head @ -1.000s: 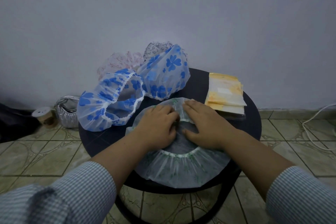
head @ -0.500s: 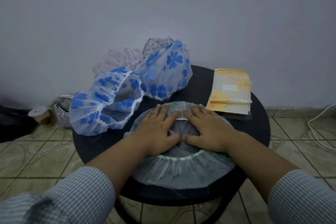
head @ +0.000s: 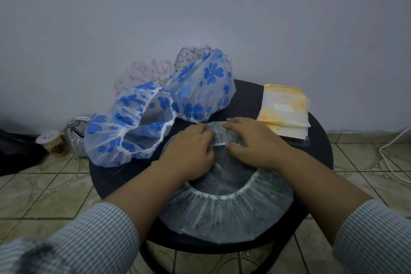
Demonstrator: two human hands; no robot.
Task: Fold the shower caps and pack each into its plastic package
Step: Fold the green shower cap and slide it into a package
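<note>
The green-print shower cap [head: 224,213] lies on the near part of the round dark worktop [head: 249,95]. Both hands, left [head: 189,151] and right [head: 255,142], pinch its far edge, folded toward the near side. Yellow packages [head: 284,111] lie far right.

**Far rim of the green cap gathered up between both hands**

Half a second ago both hands lay flat with fingers spread on the translucent green-printed shower cap [head: 224,213]. Now the left hand [head: 191,153] and right hand [head: 253,142] have curled their fingers and pinch the cap's far edge, which has been pulled toward the person and bunched into a raised band between them.
</note>
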